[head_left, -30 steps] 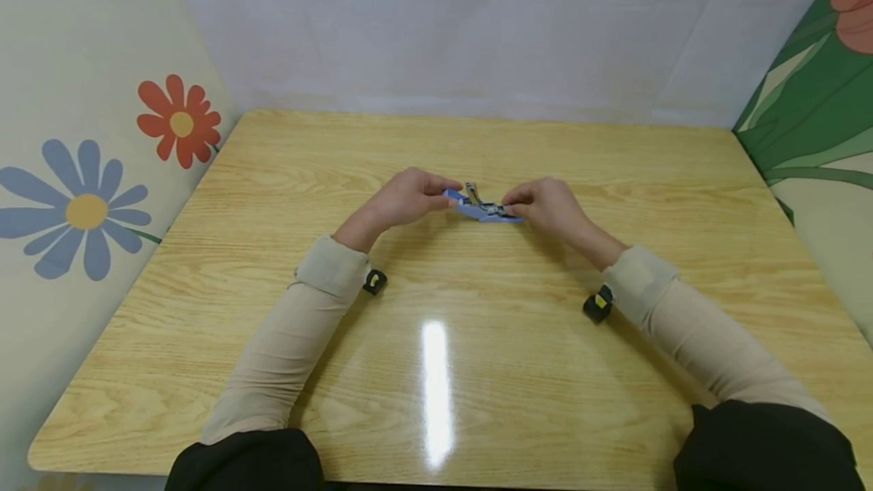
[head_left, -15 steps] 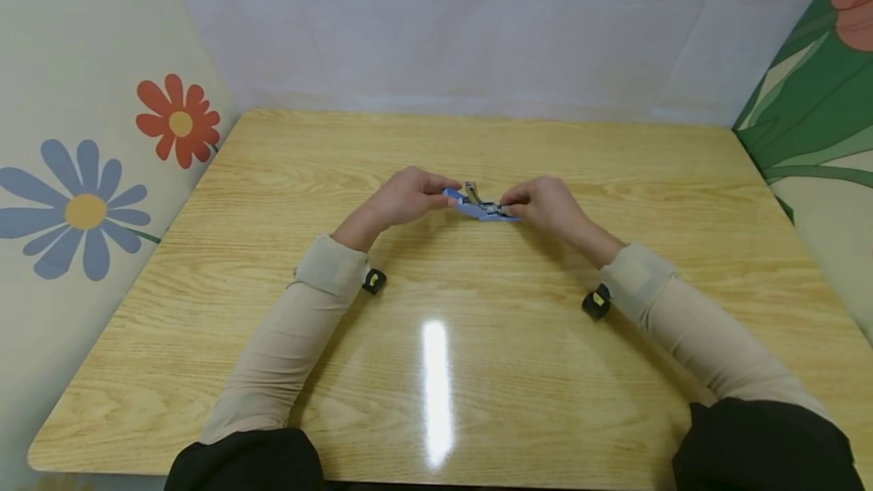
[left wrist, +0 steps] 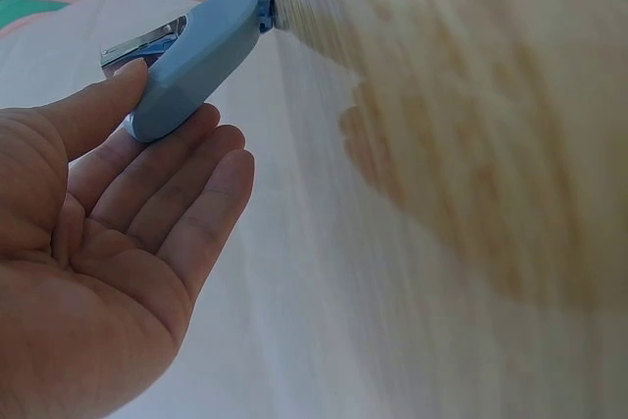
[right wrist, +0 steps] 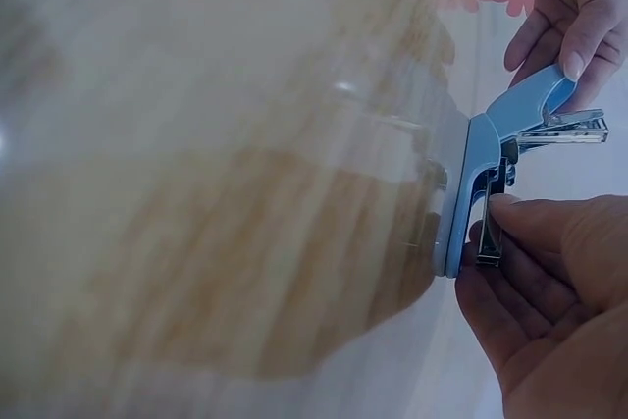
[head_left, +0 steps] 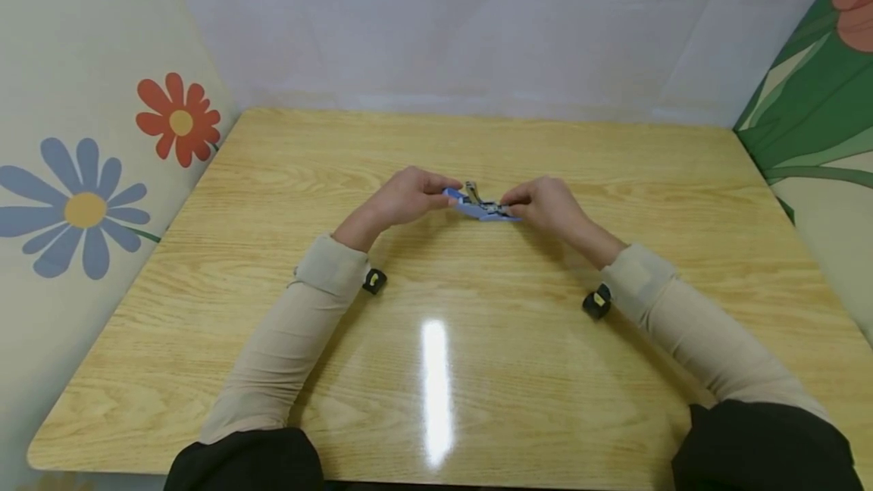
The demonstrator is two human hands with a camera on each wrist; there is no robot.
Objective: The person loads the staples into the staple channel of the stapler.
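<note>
blue stapler (right wrist: 481, 149) between left fingers (left wrist: 162, 179) and right fingers (right wrist: 491, 316), one end pinched in each

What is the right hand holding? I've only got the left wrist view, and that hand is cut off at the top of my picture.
Observer: The right wrist view shows it. The right hand pinches a narrow metal rail of the blue stapler, with the thumb tip against the rail.
Operator: Got it. Anything about the lighting that I can't see?
Observer: Yes. In the head view a long white strip of glare lies on the table, between the two beige sleeves.
</note>
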